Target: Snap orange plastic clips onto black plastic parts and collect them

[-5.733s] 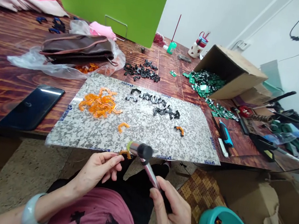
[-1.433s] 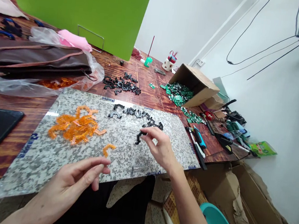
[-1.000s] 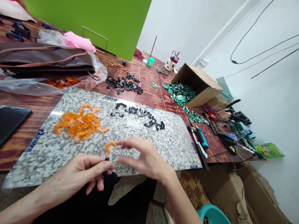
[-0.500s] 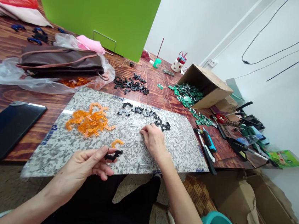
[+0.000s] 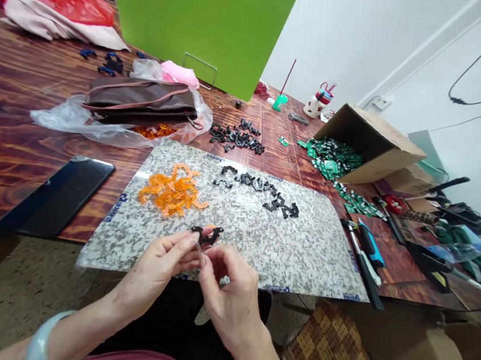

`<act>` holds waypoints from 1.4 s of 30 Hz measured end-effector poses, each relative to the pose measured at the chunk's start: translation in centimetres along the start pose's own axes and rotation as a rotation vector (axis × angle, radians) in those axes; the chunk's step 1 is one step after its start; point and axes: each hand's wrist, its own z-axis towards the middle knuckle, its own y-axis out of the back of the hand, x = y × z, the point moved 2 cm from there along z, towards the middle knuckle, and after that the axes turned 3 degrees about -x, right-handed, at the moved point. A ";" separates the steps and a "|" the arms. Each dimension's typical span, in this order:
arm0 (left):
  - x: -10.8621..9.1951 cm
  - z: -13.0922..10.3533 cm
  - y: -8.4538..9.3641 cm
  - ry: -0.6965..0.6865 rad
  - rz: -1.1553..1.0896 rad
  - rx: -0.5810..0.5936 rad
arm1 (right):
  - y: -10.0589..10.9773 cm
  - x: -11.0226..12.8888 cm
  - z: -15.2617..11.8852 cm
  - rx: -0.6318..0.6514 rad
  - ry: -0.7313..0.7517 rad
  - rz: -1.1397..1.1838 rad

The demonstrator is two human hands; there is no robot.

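Observation:
My left hand (image 5: 156, 265) is closed on a small black bracket-shaped part (image 5: 209, 236) above the front of the speckled board (image 5: 302, 249). Close beside it, my right hand (image 5: 232, 285) pinches a thin pale strip (image 5: 199, 248) that reaches to the left fingertips. A bit of orange shows just behind the black part. Orange translucent parts (image 5: 172, 193) are heaped on the board's left side. Black parts (image 5: 259, 183) lie in a row along its back, with thin clear strips (image 5: 244, 204) in front of them.
A phone (image 5: 65, 193) lies left of the board, a brown bag (image 5: 141, 101) behind it. More black parts (image 5: 240, 137) sit beyond the board. Green circuit boards (image 5: 333, 158) spill from a cardboard box (image 5: 377, 143). Tools (image 5: 369, 245) rest at the board's right edge.
My right hand has come from the thin strips on the board to my left hand, now with a strip between its fingers. The head view has shifted left.

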 end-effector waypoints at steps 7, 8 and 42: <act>0.2 -0.4 0.0 -0.047 0.089 0.014 | -0.5 -0.9 0.0 -0.049 0.015 -0.018; 0.3 -0.4 0.0 -0.047 0.093 0.007 | -0.5 -0.9 0.0 -0.045 0.012 -0.018; -0.7 -0.3 0.0 -0.277 0.442 -0.098 | -0.2 -0.2 -0.6 -0.128 -0.023 -0.014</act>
